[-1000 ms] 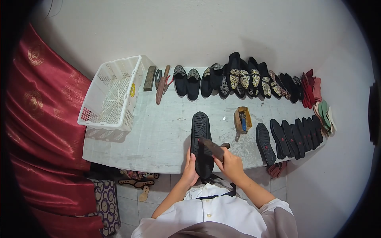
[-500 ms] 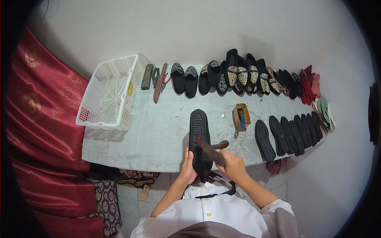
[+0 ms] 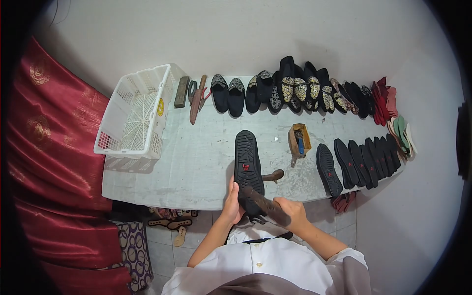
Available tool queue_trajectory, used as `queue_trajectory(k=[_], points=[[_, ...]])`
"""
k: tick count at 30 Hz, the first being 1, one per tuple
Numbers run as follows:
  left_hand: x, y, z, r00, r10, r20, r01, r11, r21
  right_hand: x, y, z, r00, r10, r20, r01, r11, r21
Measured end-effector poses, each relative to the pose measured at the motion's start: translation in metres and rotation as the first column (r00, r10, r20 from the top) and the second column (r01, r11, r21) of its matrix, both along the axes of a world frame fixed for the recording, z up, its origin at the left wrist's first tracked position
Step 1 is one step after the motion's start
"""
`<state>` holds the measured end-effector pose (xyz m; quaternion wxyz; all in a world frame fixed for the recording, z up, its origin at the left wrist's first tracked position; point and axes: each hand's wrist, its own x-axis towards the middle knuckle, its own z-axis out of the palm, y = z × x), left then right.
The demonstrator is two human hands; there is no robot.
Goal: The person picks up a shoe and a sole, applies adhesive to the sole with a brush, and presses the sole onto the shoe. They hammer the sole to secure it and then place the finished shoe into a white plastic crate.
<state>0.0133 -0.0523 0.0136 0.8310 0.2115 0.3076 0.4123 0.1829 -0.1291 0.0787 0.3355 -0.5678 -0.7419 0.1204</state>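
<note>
A black shoe (image 3: 247,155) is held upside down in front of me, its ridged sole with a red mark facing up. My left hand (image 3: 232,205) is closed around the shoe's left side near the lower end. My right hand (image 3: 293,214) grips a worn brown hammer (image 3: 268,206), whose far end is over the lower part of the sole; whether it touches cannot be made out. From behind the shoe, a brown metal arm with a rounded end (image 3: 274,175), seemingly part of a shoe stand, sticks out to the right. Its base is hidden.
A small box (image 3: 305,135) stands right of the shoe, beside a row of black soles (image 3: 325,169). Decorated shoes (image 3: 236,98) line the wall side of the table (image 3: 196,172). A white basket (image 3: 130,140), pincers (image 3: 205,92) and a sheathed tool (image 3: 196,107) are at left.
The hammer's far end has moved from the red mark down toward the lower part of the sole. My right hand has shifted slightly right and down; my left hand keeps its hold.
</note>
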Motion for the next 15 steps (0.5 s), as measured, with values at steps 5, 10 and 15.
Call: queue_trajectory(k=[5,10,15], points=[[0.004,0.002,-0.003,1.000,0.022,-0.009,-0.021,1.000,0.020,0.005,-0.005,0.008,0.996,0.038,0.077,-0.017,0.967,-0.255],[0.002,0.002,0.008,0.998,-0.004,0.069,0.009,0.997,-0.073,0.018,-0.014,0.011,0.991,0.134,-0.019,-0.135,0.986,-0.096],[0.003,0.005,0.002,0.998,-0.016,0.062,0.015,1.000,0.020,0.024,-0.013,0.010,0.962,0.169,0.215,-0.138,0.978,-0.154]])
